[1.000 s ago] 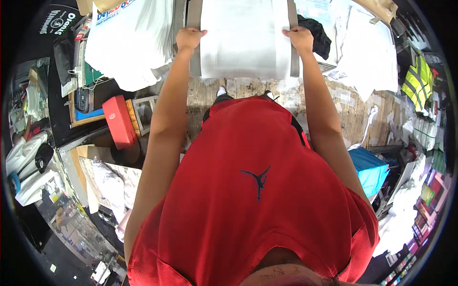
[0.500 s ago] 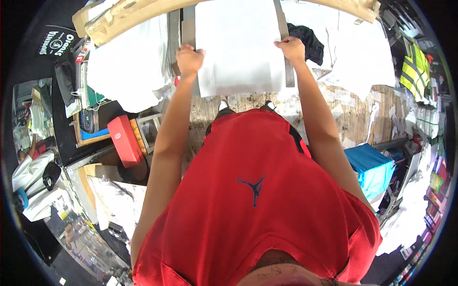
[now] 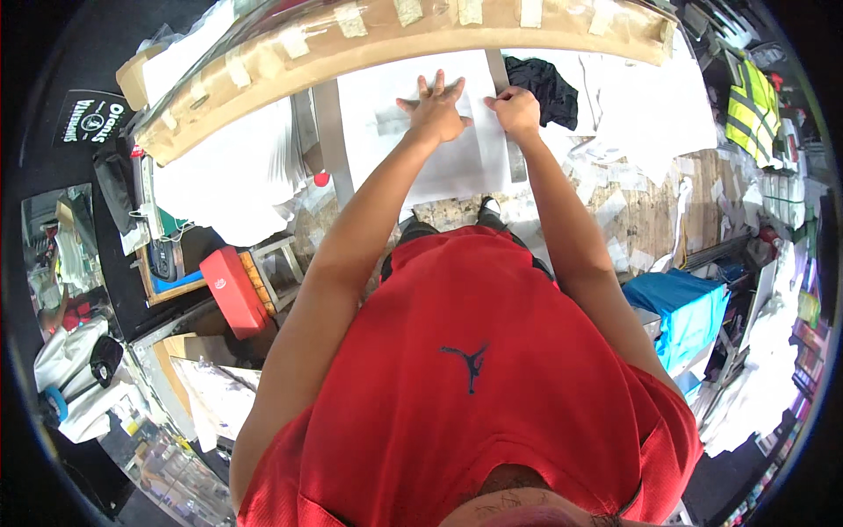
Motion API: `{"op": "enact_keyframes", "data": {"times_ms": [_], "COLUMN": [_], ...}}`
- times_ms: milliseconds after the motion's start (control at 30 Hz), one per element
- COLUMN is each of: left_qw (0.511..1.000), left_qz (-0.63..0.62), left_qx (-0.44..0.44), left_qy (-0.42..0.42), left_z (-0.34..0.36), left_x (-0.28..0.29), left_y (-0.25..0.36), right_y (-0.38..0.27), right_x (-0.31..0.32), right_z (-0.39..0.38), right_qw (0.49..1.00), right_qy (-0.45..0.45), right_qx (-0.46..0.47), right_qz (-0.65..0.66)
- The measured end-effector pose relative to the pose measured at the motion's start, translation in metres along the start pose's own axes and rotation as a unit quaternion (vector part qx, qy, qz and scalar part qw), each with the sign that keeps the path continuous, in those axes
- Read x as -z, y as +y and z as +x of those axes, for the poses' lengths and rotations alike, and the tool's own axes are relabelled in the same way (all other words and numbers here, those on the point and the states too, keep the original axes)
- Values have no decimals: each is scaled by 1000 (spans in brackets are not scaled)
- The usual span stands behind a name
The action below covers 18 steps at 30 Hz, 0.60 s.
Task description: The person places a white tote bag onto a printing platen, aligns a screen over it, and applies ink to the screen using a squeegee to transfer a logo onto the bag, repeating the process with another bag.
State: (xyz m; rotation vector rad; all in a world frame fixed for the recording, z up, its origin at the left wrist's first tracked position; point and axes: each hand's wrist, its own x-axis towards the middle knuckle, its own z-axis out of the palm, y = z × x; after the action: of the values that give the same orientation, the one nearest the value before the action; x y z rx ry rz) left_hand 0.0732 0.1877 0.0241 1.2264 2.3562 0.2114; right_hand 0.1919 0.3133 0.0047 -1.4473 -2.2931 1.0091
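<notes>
A thin white sheet (image 3: 448, 167), cloth or film I cannot tell, lies over a flat grey board (image 3: 332, 140) in front of me. My left hand (image 3: 435, 114) is spread on the middle of the sheet, palm down, next to a faint grey patch. At the sheet's right edge, my right hand (image 3: 516, 112) is closed with thumb and fingers pinched on that edge. A crumpled black cloth (image 3: 546, 92) lies just beyond my right hand.
A long cardboard-covered beam (image 3: 395, 31) with tape strips crosses above the board. White cloths are stacked at left (image 3: 228, 176) and spread at right (image 3: 645, 110). A red box (image 3: 235, 290) stands lower left, a blue bag (image 3: 680, 312) lower right. A yellow vest (image 3: 753, 110) hangs far right.
My left hand has let go of the sheet's left edge and moved right onto its middle, fingers spreading. My right hand has shifted slightly left and nearer. The beam now shows lower in view.
</notes>
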Motion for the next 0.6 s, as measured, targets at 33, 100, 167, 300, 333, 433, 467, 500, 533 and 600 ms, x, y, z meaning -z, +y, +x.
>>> {"op": "enact_keyframes", "data": {"times_ms": [33,100,167,300,333,433,467,500,533,600], "left_qw": [1000,999,999,996,988,976,965,970,975,977], "left_qz": [13,24,26,62,85,65,-3,-7,-12,-17], "left_qx": [7,20,23,-17,-33,-95,-74,-57,-38,-12], "left_qy": [-15,-18,-27,67,121,184,251,237,221,211], "left_z": [1,3,4,13,17,5,-3,-11,-20,-25], "left_x": [5,2,4,-23,-35,-29,-15,-2,7,16], "left_y": [5,3,5,-24,-39,-75,-75,-80,-86,-106], "right_y": [1,-7,-7,-17,-27,-41,-39,-40,-43,-48], "right_x": [-1,-3,-9,-34,-45,-65,-69,-71,-71,-76], "right_z": [0,-5,-12,-48,-62,-64,-59,-56,-51,-37], "right_qw": [1000,1000,992,940,942,928,922,919,914,925], "right_qy": [10,18,96,91,38,11,23,13,-1,-69], "right_qx": [-4,-1,78,325,320,361,383,394,404,363], "right_qz": [-3,-11,-17,46,98,91,62,20,-22,-93]}}
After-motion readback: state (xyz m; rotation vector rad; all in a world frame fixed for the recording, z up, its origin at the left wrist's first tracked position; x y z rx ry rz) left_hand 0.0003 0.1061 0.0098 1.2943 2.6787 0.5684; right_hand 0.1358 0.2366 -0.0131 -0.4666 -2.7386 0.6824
